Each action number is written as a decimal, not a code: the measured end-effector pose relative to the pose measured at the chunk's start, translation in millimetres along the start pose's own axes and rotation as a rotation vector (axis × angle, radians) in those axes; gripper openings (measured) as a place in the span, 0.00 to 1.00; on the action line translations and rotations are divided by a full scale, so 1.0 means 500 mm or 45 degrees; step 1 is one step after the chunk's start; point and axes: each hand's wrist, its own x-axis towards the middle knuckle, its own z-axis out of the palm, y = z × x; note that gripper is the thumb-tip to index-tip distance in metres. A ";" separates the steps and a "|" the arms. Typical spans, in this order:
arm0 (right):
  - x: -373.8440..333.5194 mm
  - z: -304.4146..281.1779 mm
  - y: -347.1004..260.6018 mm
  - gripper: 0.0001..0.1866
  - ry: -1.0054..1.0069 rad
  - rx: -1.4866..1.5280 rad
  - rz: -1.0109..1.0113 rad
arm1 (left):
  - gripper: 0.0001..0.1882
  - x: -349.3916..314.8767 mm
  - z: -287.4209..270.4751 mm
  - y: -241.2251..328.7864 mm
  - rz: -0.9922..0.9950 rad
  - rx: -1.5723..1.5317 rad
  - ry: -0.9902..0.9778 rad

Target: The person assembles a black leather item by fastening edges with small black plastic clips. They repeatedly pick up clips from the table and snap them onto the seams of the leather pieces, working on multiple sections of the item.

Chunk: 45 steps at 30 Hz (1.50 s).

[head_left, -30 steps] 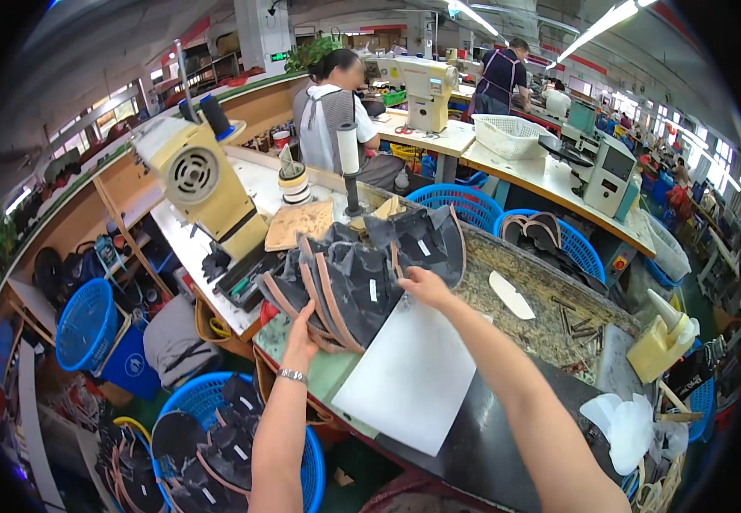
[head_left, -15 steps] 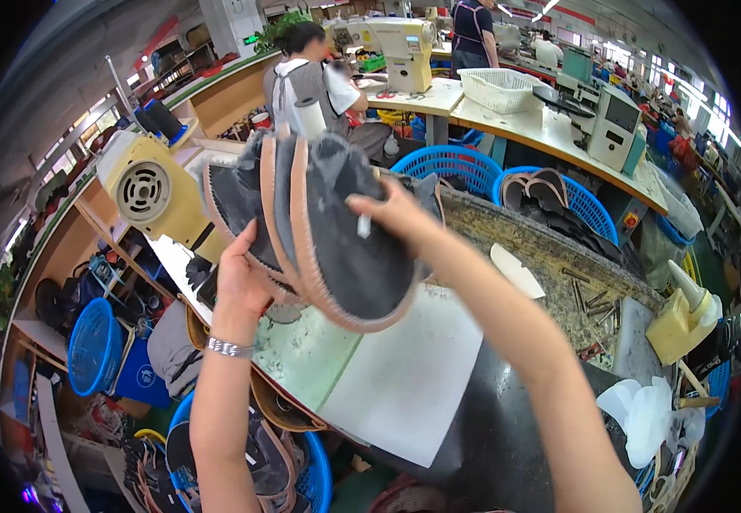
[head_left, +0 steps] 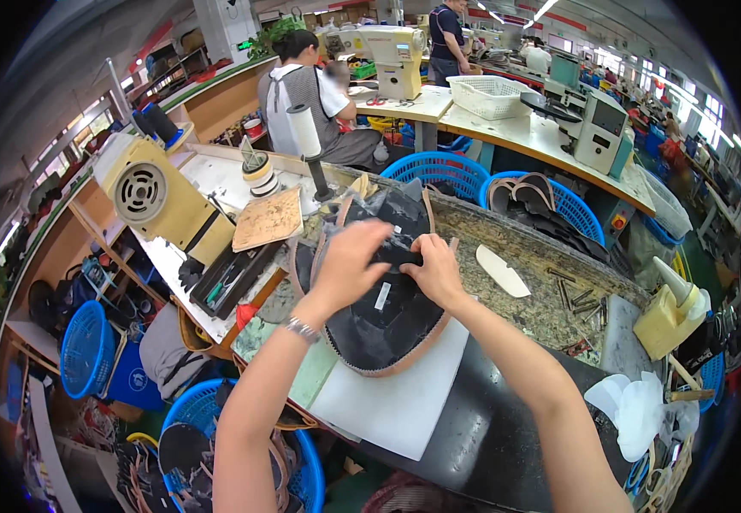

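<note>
A: Where are the dark shoe uppers (head_left: pixel 387 316)?

B: Stacked on the white sheet (head_left: pixel 404 398). The left hand (head_left: pixel 349 261) and right hand (head_left: pixel 432 269), close together, both grip the top piece.

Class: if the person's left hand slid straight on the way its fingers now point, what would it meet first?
The left hand points right across the dark shoe upper; it would probably meet the right hand first, whose fingertips are already very close on the same piece.

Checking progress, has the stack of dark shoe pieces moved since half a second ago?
Yes. The shoe pieces came down from mid-air onto the white sheet.
</note>
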 end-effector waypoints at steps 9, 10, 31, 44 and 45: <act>0.101 0.014 0.014 0.14 -0.267 0.367 -0.025 | 0.08 0.007 0.040 -0.030 0.153 0.201 -0.176; 0.122 0.016 0.016 0.14 -0.438 0.287 -0.003 | 0.07 0.007 0.038 -0.024 0.176 0.212 -0.171; 0.049 -0.017 -0.086 0.22 0.213 0.182 -0.371 | 0.08 -0.077 -0.385 0.392 0.044 0.156 -0.373; -0.774 -0.695 -0.069 0.16 -0.589 0.493 1.219 | 0.09 -0.218 0.207 0.694 -0.739 -1.061 -0.651; -0.807 -0.727 -0.032 0.16 -0.467 0.254 1.174 | 0.11 -0.227 0.220 0.704 -0.650 -0.828 -0.772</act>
